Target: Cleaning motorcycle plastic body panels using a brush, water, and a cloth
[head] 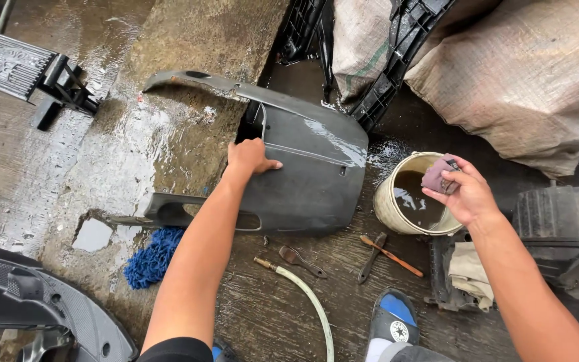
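Observation:
My left hand (249, 158) presses flat on a wet grey car bumper panel (303, 181) that lies on the ground, near its upper left part. My right hand (464, 194) holds a small folded pinkish-grey pad (437, 175), like sandpaper or cloth, over the rim of a cream bucket (389, 208) of brown dirty water. The bucket stands just right of the panel.
A blue mop-like cloth (152, 258) lies under the panel's lower left. A hose end (303, 288), a spanner (301, 260) and a brush (390, 255) lie on the wet ground. Sacks (524, 74), black plastic car parts (41, 302) and my shoe (393, 325) surround the spot.

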